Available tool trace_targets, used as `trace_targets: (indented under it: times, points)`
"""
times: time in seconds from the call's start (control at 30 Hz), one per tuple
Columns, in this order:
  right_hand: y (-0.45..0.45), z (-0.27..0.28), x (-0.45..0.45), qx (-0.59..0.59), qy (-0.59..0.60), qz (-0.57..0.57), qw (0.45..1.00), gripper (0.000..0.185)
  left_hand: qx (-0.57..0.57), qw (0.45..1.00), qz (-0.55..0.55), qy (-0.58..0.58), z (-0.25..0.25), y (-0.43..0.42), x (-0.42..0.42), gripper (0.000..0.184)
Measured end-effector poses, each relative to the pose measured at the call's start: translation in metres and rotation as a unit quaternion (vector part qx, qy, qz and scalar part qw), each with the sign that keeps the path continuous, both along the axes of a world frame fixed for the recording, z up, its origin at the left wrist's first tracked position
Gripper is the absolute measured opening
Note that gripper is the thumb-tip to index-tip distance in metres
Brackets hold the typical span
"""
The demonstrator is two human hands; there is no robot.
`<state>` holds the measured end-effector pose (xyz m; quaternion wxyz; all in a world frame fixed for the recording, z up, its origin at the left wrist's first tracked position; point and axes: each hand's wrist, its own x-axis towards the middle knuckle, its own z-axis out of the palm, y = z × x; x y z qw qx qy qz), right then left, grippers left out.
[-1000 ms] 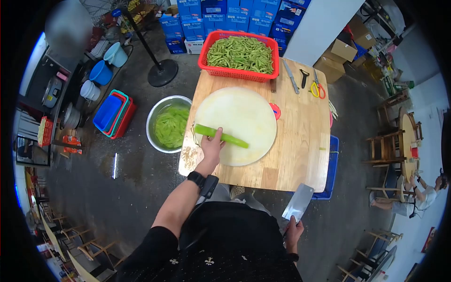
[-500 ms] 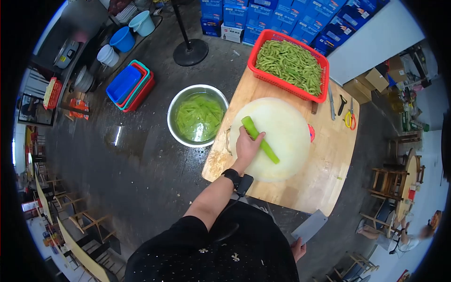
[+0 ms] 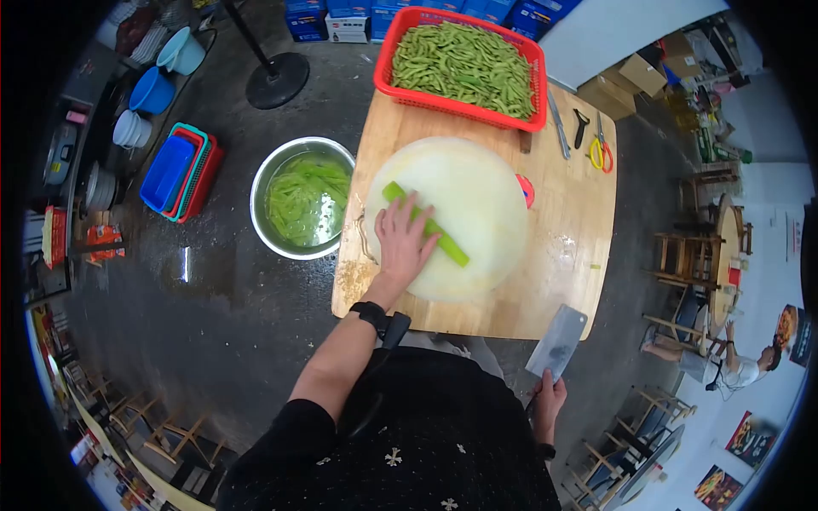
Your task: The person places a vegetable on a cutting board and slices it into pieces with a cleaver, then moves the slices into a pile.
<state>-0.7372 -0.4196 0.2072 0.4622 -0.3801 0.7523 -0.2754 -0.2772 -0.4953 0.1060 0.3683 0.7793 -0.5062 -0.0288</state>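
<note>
A peeled celtuce stem [image 3: 450, 247] lies aslant on the round white chopping board [image 3: 477, 183]. Across its upper part my left hand [image 3: 402, 243] rests from above, fingers spread and touching it; they hide some of the stem. My right hand [image 3: 550, 402], low and off the table's front edge, is closed round a cleaver's handle, which is mostly hidden. The broad blade of the cleaver [image 3: 558, 341] points up and away from me, apart from the board.
On the wooden table [image 3: 567, 247] stand a red basket [image 3: 535, 85] of cut green pieces, a knife [image 3: 558, 125], a peeler [image 3: 581, 128] and scissors [image 3: 600, 149]. A metal basin [image 3: 257, 204] with greens in water is at left. A person [image 3: 745, 368] sits far right.
My left hand has gone from gripping the stem to lying over it with spread fingers. My right hand has raised the cleaver further into view. The whole view has shifted.
</note>
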Motion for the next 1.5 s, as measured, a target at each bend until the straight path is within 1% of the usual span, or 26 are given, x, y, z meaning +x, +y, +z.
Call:
trace_targets:
  times: [0.03, 0.07, 0.1, 0.13, 0.2, 0.23, 0.3, 0.33, 0.47, 0.53, 0.57, 0.63, 0.67, 0.73, 0.77, 0.8, 0.87, 1.0, 1.07, 1.1, 1.17, 1.2, 1.27, 1.37, 1.43, 1.5]
  points:
    - [-0.008, 0.003, 0.006, -0.003, -0.015, 0.013, 1.000, 0.029, 0.004, 0.994, -0.096, -0.045, -0.003, 0.003, -0.001, 0.052]
    - [-0.016, 0.006, 0.011, -0.006, -0.030, 0.027, 0.999, 0.029, 0.005, 0.994, -0.101, -0.045, -0.006, 0.005, -0.001, 0.052]
    - [-0.024, 0.007, 0.014, -0.004, -0.029, 0.021, 0.999, 0.029, 0.008, 0.980, -0.195, -0.043, -0.010, 0.007, -0.001, 0.044]
    - [-0.030, 0.008, 0.014, 0.000, -0.021, 0.053, 0.998, 0.030, 0.012, 0.957, -0.287, -0.040, -0.013, 0.010, -0.004, 0.037]
    - [-0.045, 0.005, 0.015, 0.002, -0.007, 0.110, 0.994, 0.032, 0.003, 0.958, -0.284, -0.047, -0.017, 0.007, -0.002, 0.035]
    - [-0.051, 0.003, 0.014, 0.005, -0.010, 0.107, 0.994, 0.032, -0.008, 0.959, -0.277, -0.052, -0.019, 0.003, -0.003, 0.034]
    - [-0.062, -0.004, 0.011, 0.000, 0.010, 0.186, 0.983, 0.033, -0.015, 0.961, -0.274, -0.029, -0.020, -0.005, -0.005, 0.032]
    - [-0.067, 0.002, 0.017, 0.020, 0.008, 0.189, 0.982, 0.032, -0.027, 0.963, -0.270, -0.004, -0.020, -0.007, -0.007, 0.031]
    - [-0.086, -0.007, 0.020, 0.057, -0.008, 0.206, 0.977, 0.032, -0.013, 0.966, -0.259, -0.007, -0.021, -0.009, -0.021, 0.034]
    - [-0.093, -0.015, 0.022, 0.036, -0.016, 0.247, 0.968, 0.031, -0.028, 0.982, -0.180, -0.052, -0.014, -0.011, -0.035, 0.036]
    - [-0.096, -0.016, 0.025, 0.043, -0.020, 0.239, 0.970, 0.031, -0.021, 0.980, -0.189, -0.053, -0.011, -0.010, -0.040, 0.036]
    - [-0.107, -0.019, 0.030, 0.049, -0.028, 0.234, 0.971, 0.027, 0.017, 0.986, -0.140, -0.093, -0.009, -0.007, -0.049, 0.036]
    - [-0.112, -0.022, 0.033, 0.049, -0.030, 0.239, 0.969, 0.025, 0.023, 0.985, -0.144, -0.094, -0.013, -0.006, -0.053, 0.036]
    - [-0.122, -0.022, 0.044, 0.038, -0.037, 0.262, 0.964, 0.024, 0.007, 0.988, -0.152, -0.011, -0.022, -0.006, -0.060, 0.034]
    - [-0.126, -0.021, 0.049, 0.024, -0.043, 0.286, 0.957, 0.023, 0.011, 0.988, -0.155, -0.010, -0.024, -0.005, -0.061, 0.034]
    - [-0.131, -0.018, 0.055, 0.027, -0.043, 0.283, 0.958, 0.023, 0.015, 0.989, -0.144, -0.031, -0.019, -0.007, -0.062, 0.033]
    - [-0.139, -0.017, 0.067, 0.042, -0.022, 0.340, 0.939, 0.021, 0.027, 0.989, -0.135, -0.053, -0.015, -0.005, -0.063, 0.033]
    - [-0.137, -0.028, 0.081, 0.039, -0.052, 0.337, 0.939, 0.020, 0.016, 0.988, -0.130, -0.076, -0.021, -0.006, -0.065, 0.028]
    - [-0.137, -0.026, 0.090, -0.001, 0.000, 0.386, 0.923, 0.020, 0.011, 0.988, -0.127, -0.092, -0.024, -0.008, -0.063, 0.026]
    - [-0.137, -0.026, 0.094, -0.003, 0.000, 0.384, 0.923, 0.020, 0.009, 0.987, -0.140, -0.081, -0.025, -0.010, -0.061, 0.025]
    - [-0.136, -0.028, 0.101, -0.089, 0.059, 0.433, 0.895, 0.019, 0.008, 0.985, -0.157, -0.071, -0.027, -0.011, -0.059, 0.024]
    - [-0.135, -0.027, 0.105, -0.087, 0.058, 0.430, 0.897, 0.019, 0.012, 0.985, -0.157, -0.073, -0.028, -0.010, -0.059, 0.025]
    - [-0.135, -0.023, 0.111, -0.140, 0.100, 0.449, 0.877, 0.017, 0.018, 0.985, -0.158, -0.070, -0.030, -0.006, -0.063, 0.025]
    - [-0.131, -0.027, 0.115, -0.150, 0.128, 0.467, 0.862, 0.018, 0.009, 0.984, -0.171, -0.045, -0.033, -0.009, -0.059, 0.026]
    - [-0.130, -0.029, 0.120, -0.168, 0.136, 0.467, 0.857, 0.019, 0.005, 0.984, -0.161, -0.083, -0.029, -0.009, -0.061, 0.028]
    - [-0.131, -0.031, 0.121, -0.186, 0.145, 0.471, 0.850, 0.020, 0.010, 0.983, -0.162, -0.088, -0.028, -0.009, -0.063, 0.031]
